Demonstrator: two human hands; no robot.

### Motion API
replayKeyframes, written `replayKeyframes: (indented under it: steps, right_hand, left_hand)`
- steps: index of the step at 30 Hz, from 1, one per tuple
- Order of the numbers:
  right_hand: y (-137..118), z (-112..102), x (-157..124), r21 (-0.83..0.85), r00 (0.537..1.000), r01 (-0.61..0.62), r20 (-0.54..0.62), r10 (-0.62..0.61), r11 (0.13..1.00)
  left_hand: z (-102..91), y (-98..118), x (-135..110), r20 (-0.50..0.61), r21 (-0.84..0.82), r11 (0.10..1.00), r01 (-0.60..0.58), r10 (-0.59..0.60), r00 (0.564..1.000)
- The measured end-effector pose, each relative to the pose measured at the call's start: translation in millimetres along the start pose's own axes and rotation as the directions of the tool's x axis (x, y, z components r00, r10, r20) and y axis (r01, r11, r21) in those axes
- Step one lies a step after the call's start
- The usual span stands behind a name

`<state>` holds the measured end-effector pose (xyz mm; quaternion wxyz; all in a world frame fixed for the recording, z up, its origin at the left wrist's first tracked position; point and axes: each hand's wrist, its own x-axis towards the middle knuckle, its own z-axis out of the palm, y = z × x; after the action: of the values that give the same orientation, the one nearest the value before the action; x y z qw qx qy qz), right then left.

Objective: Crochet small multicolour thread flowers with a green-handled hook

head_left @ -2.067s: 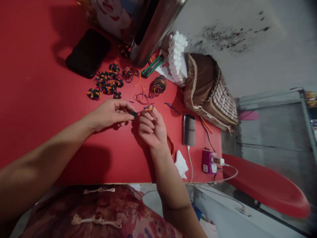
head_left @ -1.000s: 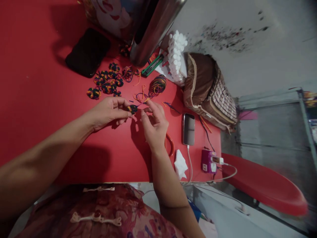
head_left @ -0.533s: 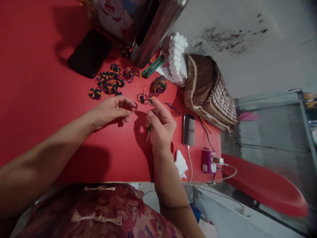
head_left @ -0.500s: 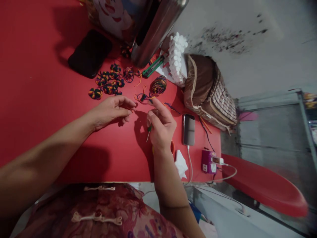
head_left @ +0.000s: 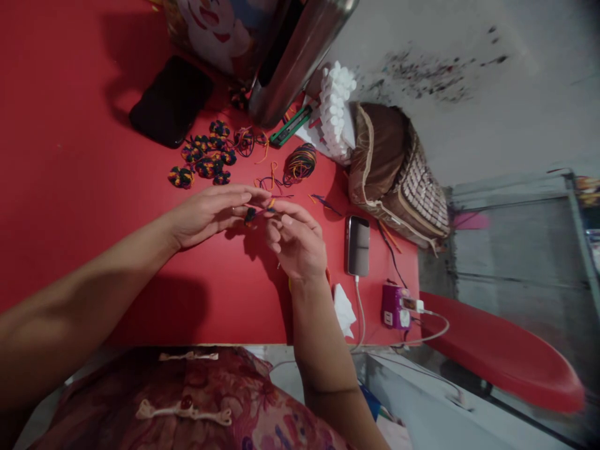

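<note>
My left hand (head_left: 213, 214) reaches in from the left, its fingers stretched out and nearly together, the tips closed on a small dark, multicoloured yarn piece (head_left: 250, 217). My right hand (head_left: 297, 240) meets it from the right, thumb and index finger pinched at the same piece, where an orange strand (head_left: 271, 203) shows. A thin metal tip pokes out below my right palm; whether that hand grips it I cannot tell. Behind my hands lie a ball of multicoloured yarn (head_left: 300, 162), loose yarn ends and several crocheted yarn flowers (head_left: 209, 165).
On the red table (head_left: 84, 187) stand a metal flask (head_left: 295, 62) and a brown bag (head_left: 384, 156). A green cutter (head_left: 290, 127), a black case-like object (head_left: 171, 103), a phone (head_left: 357, 245) on a cable, a white tissue (head_left: 344, 310) and a purple power adapter (head_left: 395, 306) lie around.
My right hand has moved slightly left and toward me, bringing the yarn piece between both hands. My left fingers have reached right and closed on it. The green handle under my right hand is now hidden.
</note>
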<state>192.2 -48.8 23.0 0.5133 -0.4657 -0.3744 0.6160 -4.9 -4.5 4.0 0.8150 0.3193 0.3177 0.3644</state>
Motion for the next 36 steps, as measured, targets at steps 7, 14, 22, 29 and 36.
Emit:
replayKeyframes:
  steps: [7, 14, 22, 29, 36]
  right_hand:
    - [6, -4, -2, -0.325, 0.967, 0.173, -0.123, -0.223, 0.930]
    - [13, -4, -3, -0.463, 0.920, 0.267, -0.141, -0.367, 0.845]
    - [23, 11, -4, -0.464, 0.967, 0.226, 0.001, -0.255, 0.856]
    - [27, 10, -3, -0.461, 0.967, 0.222, -0.010, -0.255, 0.859]
    - [33, 6, -1, -0.589, 0.938, 0.291, 0.019, -0.347, 0.754]
  left_hand:
    - [-7.2, -3, 1, 0.034, -0.032, 0.994, 0.106, -0.105, 0.994]
    - [5.0, -1, -1, -0.141, -0.056, 0.996, 0.068, -0.075, 0.987]
    - [3.0, -4, 5, -0.108, -0.350, 0.931, 0.103, -0.149, 0.983]
    - [1.7, 3, 3, -0.042, -0.372, 0.917, 0.145, -0.173, 0.984]
    - [1.2, 1, 4, -0.016, -0.298, 0.946, 0.127, -0.138, 0.990]
